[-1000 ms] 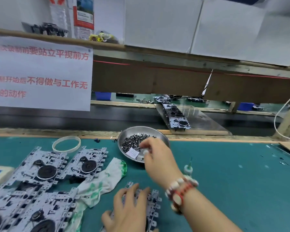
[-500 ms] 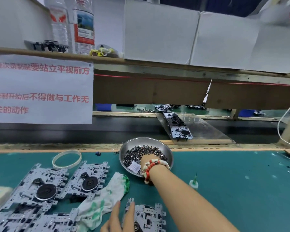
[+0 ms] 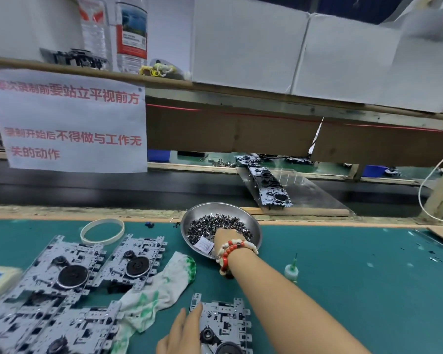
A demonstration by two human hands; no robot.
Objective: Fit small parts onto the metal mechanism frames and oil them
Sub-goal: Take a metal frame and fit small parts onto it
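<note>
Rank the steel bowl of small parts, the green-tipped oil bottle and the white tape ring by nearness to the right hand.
1. Steel bowl of small parts: right hand reaches into it.
2. Green-tipped oil bottle: on the mat, to the right.
3. White tape ring: far left.

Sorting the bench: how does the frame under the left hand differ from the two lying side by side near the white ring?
The frame under the left hand lies alone at the near edge, with the left hand resting on it; the two frames near the white ring lie untouched, side by side. Its black wheel is partly cut off by the picture's edge; theirs show whole. All are grey metal on the green mat.
</note>
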